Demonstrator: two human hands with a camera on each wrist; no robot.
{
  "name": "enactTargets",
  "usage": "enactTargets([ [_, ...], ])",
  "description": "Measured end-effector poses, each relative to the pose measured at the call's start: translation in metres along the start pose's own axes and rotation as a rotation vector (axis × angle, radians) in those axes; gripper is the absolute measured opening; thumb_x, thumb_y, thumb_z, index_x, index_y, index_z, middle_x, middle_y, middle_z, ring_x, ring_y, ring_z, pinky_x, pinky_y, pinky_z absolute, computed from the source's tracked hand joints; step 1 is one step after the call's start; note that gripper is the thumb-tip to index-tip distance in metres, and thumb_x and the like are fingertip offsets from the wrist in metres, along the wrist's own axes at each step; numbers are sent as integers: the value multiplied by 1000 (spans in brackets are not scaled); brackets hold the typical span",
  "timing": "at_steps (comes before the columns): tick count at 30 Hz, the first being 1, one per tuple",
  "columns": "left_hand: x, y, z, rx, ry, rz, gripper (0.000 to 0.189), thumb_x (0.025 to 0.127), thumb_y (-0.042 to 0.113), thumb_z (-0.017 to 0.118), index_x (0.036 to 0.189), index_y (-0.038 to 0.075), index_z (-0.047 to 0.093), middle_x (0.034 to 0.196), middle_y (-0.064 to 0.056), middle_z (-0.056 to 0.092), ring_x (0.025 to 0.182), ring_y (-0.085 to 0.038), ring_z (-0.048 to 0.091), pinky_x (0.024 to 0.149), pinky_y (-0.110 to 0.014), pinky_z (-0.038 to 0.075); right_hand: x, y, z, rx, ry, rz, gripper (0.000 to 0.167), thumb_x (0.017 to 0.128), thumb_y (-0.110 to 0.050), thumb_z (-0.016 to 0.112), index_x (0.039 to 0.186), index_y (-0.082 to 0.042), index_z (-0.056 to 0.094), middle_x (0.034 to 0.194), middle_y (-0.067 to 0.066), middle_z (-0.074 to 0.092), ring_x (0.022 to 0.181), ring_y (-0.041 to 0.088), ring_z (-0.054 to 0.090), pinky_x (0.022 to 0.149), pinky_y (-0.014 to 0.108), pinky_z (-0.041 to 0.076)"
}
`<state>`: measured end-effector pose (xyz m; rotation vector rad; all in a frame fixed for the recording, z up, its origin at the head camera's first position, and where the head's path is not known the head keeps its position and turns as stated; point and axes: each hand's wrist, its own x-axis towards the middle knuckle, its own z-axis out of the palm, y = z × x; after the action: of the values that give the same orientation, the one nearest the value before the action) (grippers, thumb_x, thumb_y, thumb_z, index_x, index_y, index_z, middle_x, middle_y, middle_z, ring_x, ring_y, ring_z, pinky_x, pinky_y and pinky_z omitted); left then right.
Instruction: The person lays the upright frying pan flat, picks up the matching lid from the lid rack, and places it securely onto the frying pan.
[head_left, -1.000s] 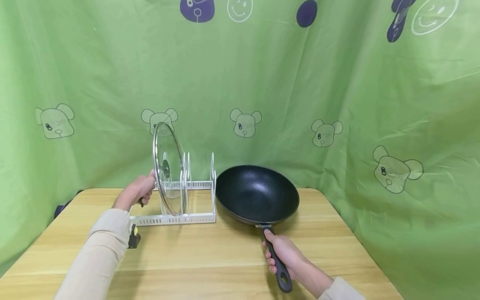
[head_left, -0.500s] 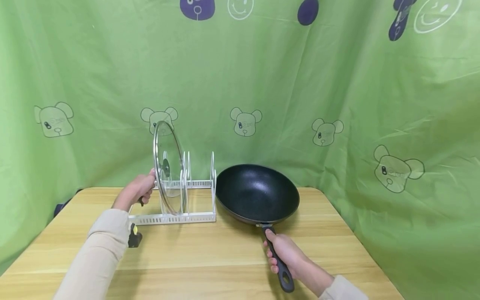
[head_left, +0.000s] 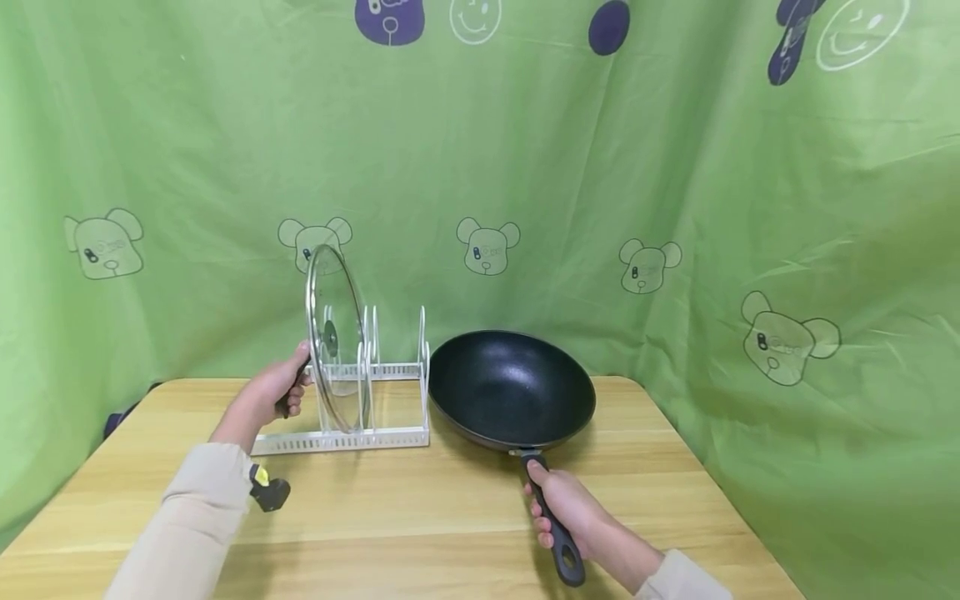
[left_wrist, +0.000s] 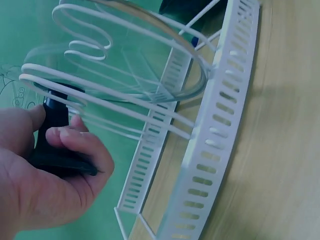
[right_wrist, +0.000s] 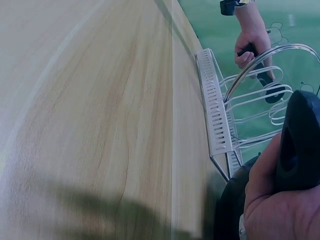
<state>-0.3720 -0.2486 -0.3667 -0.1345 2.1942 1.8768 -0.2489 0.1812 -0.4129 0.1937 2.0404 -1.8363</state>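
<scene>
Glass lid point(head_left: 342, 321), clear, round, metal-rimmed, is standing on edge in the white slotted rack point(head_left: 382, 437). My left hand point(head_left: 272, 393) is gripping its black handle point(left_wrist: 60, 161), arm extended; my right hand point(head_left: 572, 510) is grasping the smooth black wok point(head_left: 512, 390) by its handle, thumb on top.

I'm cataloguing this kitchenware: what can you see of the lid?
The lid is round and see-through, apparently glass, with a shiny metal rim. Its black handle juts from the centre; the left hand grips it. The lid stands on edge, nearly upright, among the white wires of the rack, left of the pan. Which wires touch it is unclear.
</scene>
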Motion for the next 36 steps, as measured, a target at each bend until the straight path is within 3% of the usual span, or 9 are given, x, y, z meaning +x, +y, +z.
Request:
enactTargets([
  [8, -7, -3, 3, -23, 57, 32, 57, 104, 63, 33, 83, 13, 52, 60, 11, 38, 51, -4, 34, 50, -21, 34, 0, 0, 0, 0, -4, -5, 37, 109, -42, 37, 103, -6, 46, 67, -4, 42, 46, 5, 36, 41, 18, 36],
  [16, -8, -1, 4, -279, 41, 15, 51, 105, 54, 44, 76, 12, 50, 53, 15, 34, 42, 0, 29, 39, -16, 28, -1, -1, 0, 13, -27, 1, 37, 109, -41, 36, 103, -6, 45, 67, -4, 42, 47, 5, 37, 41, 17, 36],
  [22, -7, -1, 9, -398, 58, 7, 48, 104, 50, 51, 74, 13, 51, 51, 14, 38, 39, 1, 30, 36, -16, 28, -2, -1, -1, 16, -26, 2, 36, 110, -40, 36, 102, -6, 46, 67, -5, 42, 47, 4, 37, 42, 17, 36],
  [30, -9, -1, 12, -426, 100, -1, 46, 104, 48, 51, 75, 13, 50, 51, 13, 39, 40, 0, 30, 37, -17, 27, -1, 2, 1, 17, -27, 1, 36, 109, -41, 37, 102, -6, 46, 67, -5, 43, 47, 4, 37, 42, 17, 37],
  [36, -10, 5, 13, -370, 143, 4, 44, 100, 51, 57, 78, 14, 51, 54, 14, 39, 44, -1, 29, 41, -17, 28, 0, 2, 0, 19, -21, -7, 36, 109, -41, 37, 102, -6, 45, 66, -5, 43, 46, 4, 37, 41, 18, 37],
])
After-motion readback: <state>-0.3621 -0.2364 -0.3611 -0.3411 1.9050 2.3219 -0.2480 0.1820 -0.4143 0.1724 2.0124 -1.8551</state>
